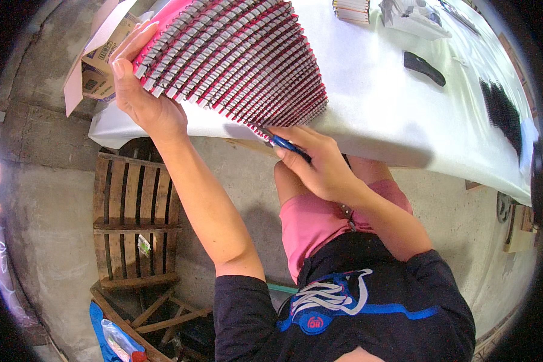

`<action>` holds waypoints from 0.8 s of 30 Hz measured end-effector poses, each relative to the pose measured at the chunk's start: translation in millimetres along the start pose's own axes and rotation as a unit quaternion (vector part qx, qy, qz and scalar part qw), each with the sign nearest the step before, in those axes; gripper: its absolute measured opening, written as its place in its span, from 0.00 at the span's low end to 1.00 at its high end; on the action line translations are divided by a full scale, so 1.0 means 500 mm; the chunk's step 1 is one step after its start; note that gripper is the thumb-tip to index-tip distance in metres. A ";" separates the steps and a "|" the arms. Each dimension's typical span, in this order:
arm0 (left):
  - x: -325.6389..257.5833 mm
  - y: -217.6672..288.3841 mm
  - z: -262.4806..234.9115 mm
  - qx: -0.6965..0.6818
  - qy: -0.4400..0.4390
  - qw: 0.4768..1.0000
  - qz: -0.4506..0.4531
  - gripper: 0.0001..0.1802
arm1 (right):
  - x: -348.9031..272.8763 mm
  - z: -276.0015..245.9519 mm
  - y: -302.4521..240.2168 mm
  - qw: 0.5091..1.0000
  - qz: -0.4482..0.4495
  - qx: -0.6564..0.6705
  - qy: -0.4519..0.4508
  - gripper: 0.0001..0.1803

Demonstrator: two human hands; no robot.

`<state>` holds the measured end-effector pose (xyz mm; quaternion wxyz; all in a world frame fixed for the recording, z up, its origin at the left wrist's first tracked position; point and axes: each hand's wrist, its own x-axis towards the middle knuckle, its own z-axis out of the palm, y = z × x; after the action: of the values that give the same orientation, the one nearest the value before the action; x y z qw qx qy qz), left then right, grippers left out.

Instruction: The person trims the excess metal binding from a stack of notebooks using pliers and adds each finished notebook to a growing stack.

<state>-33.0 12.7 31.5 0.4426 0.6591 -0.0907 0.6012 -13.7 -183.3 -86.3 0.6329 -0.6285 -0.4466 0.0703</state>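
A pink-red panel (235, 57) covered with rows of silver-grey strips and dark lines lies on the white-covered table, its near corner reaching the table's front edge. My left hand (145, 99) rests against the panel's left edge, fingers stretched out along its pink side and thumb apart. At the panel's near right edge, my right hand (317, 160) is closed around a blue-handled tool (291, 146). The tool's narrow metal tip touches the end of the strips; its exact kind is partly hidden by my fingers.
The white tablecloth (380, 114) carries a black curved item (424, 68), dark bristly strips (502, 111), a clear plastic tray (413, 21) and a striped bundle (352, 10). An open cardboard box (99, 66) stands left. Below it is a slatted wooden chair (136, 217).
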 end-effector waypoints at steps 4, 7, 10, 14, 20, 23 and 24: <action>0.003 -0.001 -0.004 0.037 -0.004 0.999 0.001 0.29 | 0.010 -0.032 -0.025 0.918 0.290 0.247 -0.115 0.18; 0.003 -0.001 -0.002 0.011 -0.004 1.000 -0.008 0.29 | -0.013 -0.017 -0.004 0.993 -0.035 -0.110 0.012 0.22; 0.003 -0.001 -0.005 0.003 -0.003 1.000 -0.012 0.30 | -0.026 -0.015 -0.002 0.947 -0.112 -0.300 0.041 0.28; 0.004 -0.003 -0.007 0.005 -0.005 1.000 -0.014 0.30 | -0.024 -0.010 0.008 0.929 -0.130 -0.340 0.062 0.30; 0.005 -0.006 -0.008 0.044 -0.008 0.999 0.001 0.30 | -0.016 -0.016 0.021 0.919 -0.139 -0.366 0.049 0.30; 0.005 -0.004 -0.005 0.031 -0.005 1.000 0.001 0.30 | -0.016 -0.018 0.014 0.932 -0.115 -0.343 0.009 0.27; 0.005 -0.003 -0.004 0.021 -0.007 1.000 0.000 0.30 | -0.015 -0.018 0.013 0.943 -0.105 -0.315 0.000 0.27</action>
<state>-32.9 15.9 32.8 0.4281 0.6725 -0.0817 0.5981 -9.1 -193.3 -93.7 0.4065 -0.7453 -0.5096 -0.1404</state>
